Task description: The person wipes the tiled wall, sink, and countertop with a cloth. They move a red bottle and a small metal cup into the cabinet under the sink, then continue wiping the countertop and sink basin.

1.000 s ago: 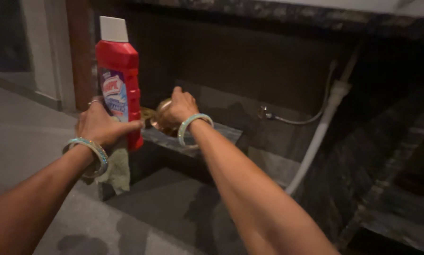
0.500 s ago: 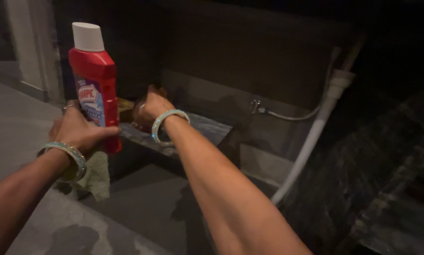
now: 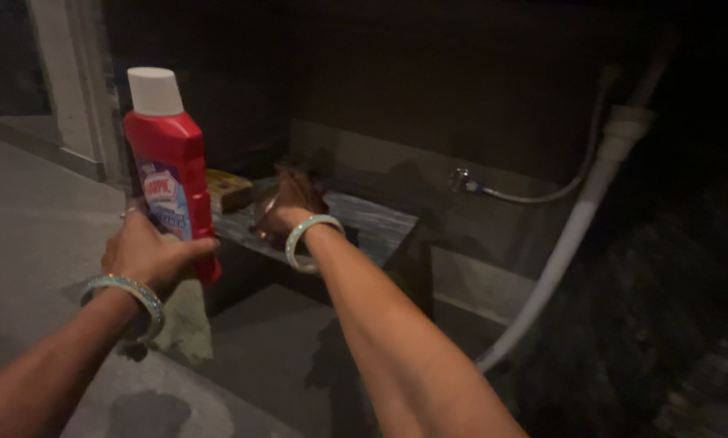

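Fingers of the left hand (image 3: pixel 149 255) are clenching around the lower part of a red bottle (image 3: pixel 171 170), holding it upright at the left of the scene, its white cap (image 3: pixel 154 90) on top. A pale cloth (image 3: pixel 187 320) is hanging below that hand. The right hand (image 3: pixel 292 203) is reaching farther in, onto a low dark ledge (image 3: pixel 376 223), and is blurred; its fingers are curling over something brownish there, but whether they are gripping it I cannot tell. A yellowish block (image 3: pixel 227 189) is lying on the ledge just right of the bottle. Each wrist is wearing a light bangle (image 3: pixel 311 239). Farther right, a white pipe (image 3: pixel 571 243) is slanting down the dark wall, with a thin hose (image 3: pixel 534 195) beside it.
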